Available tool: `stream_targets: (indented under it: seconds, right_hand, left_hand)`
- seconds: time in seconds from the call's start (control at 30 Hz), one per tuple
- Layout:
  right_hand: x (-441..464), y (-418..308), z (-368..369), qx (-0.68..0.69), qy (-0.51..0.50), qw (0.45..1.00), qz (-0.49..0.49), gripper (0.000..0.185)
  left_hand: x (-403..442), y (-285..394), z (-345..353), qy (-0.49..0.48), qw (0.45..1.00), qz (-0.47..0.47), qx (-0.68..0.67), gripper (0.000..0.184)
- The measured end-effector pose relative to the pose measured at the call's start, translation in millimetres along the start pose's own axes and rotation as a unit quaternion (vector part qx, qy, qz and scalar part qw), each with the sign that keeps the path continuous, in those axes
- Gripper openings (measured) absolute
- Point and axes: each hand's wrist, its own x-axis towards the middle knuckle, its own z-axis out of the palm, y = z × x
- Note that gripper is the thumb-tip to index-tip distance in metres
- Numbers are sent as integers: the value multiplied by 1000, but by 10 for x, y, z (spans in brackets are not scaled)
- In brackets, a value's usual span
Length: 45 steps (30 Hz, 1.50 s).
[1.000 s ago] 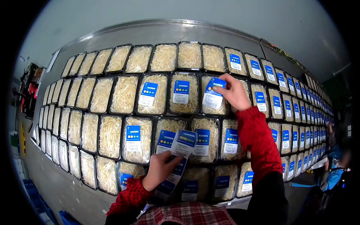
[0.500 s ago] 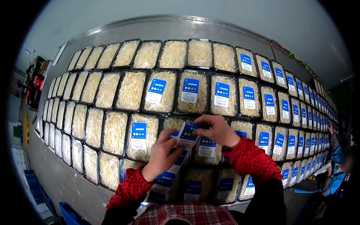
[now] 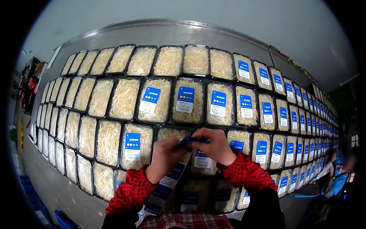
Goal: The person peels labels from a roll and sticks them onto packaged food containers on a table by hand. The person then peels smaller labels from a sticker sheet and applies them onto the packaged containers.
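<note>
Both hands meet above the lower rows of trays. My left hand [image 3: 164, 156] is closed on a strip of blue and white labels [image 3: 167, 183], which hangs down toward my body. My right hand [image 3: 214, 144] pinches the strip's bent upper end [image 3: 190, 140], right beside the left fingers. Beneath them lie black trays of pale bean sprouts under clear film. A labelled tray [image 3: 220, 104] stands just above the hands, and another labelled tray [image 3: 137, 147] is to their left. The tray directly under the hands is partly hidden.
Rows of trays cover the metal table [image 3: 148, 32]; those toward the left, such as one tray [image 3: 124, 98], carry no label, while many at right do. A person in blue [image 3: 337, 175] is at the far right. Blue crates [image 3: 66, 219] stand at the lower left.
My right hand has left a label on a tray in the second row and come down to the label strip beside my left hand. The strip's upper end is now bent between the fingers.
</note>
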Motion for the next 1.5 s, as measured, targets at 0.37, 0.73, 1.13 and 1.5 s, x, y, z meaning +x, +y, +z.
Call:
stream_targets:
  seconds: [0.37, 0.73, 1.13, 1.5]
  right_hand:
    - [2611, 468, -2090, -376, 187, 901, -109, 40]
    - [1759, 276, -850, -237, -151, 959, -14, 59]
    - [649, 15, 217, -18, 18, 991, -128, 17]
    - [3296, 476, -1092, -427, 154, 887, -81, 50]
  left_hand:
    - [98, -62, -212, 11, 992, -79, -95, 8]
    - [193, -189, -402, -46, 997, -13, -54, 21]
    - [213, -114, -427, 27, 992, -125, -6, 28]
    - [24, -340, -588, 31, 997, -64, -14, 14]
